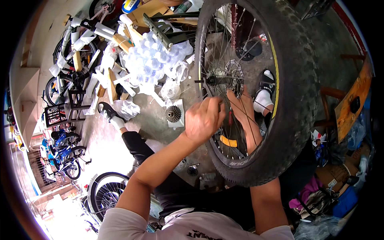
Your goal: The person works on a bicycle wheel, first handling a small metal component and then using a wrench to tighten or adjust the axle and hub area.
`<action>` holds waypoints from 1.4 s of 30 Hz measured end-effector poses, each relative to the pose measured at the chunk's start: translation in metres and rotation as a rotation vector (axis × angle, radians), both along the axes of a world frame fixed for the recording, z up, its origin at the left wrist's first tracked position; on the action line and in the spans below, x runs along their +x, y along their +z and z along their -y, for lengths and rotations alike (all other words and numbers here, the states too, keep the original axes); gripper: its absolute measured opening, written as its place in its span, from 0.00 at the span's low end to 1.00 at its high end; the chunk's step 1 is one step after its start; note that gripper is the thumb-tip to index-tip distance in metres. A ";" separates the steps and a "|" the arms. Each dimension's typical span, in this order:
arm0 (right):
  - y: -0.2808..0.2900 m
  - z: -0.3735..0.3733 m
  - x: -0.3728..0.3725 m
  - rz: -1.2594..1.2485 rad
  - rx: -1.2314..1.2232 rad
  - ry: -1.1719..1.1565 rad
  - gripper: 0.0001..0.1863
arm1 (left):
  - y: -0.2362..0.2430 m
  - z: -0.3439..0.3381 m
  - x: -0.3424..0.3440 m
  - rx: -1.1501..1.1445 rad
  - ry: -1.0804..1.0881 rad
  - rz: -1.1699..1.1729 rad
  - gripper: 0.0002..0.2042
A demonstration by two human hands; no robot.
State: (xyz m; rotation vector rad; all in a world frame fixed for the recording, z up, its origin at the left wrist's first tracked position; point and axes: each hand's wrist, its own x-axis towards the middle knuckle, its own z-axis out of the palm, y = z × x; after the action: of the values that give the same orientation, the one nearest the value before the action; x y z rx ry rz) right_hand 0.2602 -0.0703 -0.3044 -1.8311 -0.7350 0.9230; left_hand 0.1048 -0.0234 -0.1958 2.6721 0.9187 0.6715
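A bicycle wheel (pixel 294 80) with a knobby black tyre stands upright before me, leaning over my right leg. My left hand (pixel 205 118) is closed in a fist beside the hub (pixel 214 81). A thin grey bar, like a flat wrench (pixel 207 90), runs from the axle end into that fist. Behind the spokes, my right hand (pixel 242 105) reaches up to the far side of the hub, by the brake disc (pixel 234 74). Its fingers look bent, and spokes and disc partly hide what they grip. A yellow reflector (pixel 228 141) sits among the lower spokes.
A cassette of sprockets (pixel 173 114) lies on white paper on the floor. Beyond it are wrapped plastic bottles (pixel 150 58) and bicycle parts. Several bicycles (pixel 66 152) stand at the left, a wheel (pixel 106 192) at lower left. A wooden stool (pixel 354 102) and bags are on the right.
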 end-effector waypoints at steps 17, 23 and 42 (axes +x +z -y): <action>0.001 0.000 0.003 0.028 -0.079 0.000 0.23 | -0.001 -0.156 0.085 0.163 -0.031 0.085 0.18; -0.002 0.000 0.003 0.057 -0.156 -0.008 0.24 | -0.100 -0.223 0.057 -0.405 0.208 0.270 0.14; -0.028 -0.003 0.003 0.106 -0.006 -0.044 0.26 | -0.092 0.024 -0.045 -0.909 0.564 0.260 0.20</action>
State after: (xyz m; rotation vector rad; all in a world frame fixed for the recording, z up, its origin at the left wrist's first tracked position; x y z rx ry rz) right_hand 0.2634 -0.0669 -0.3326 -1.9059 -0.7546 0.8056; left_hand 0.0602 -0.0471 -0.2882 1.5053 1.4609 0.5002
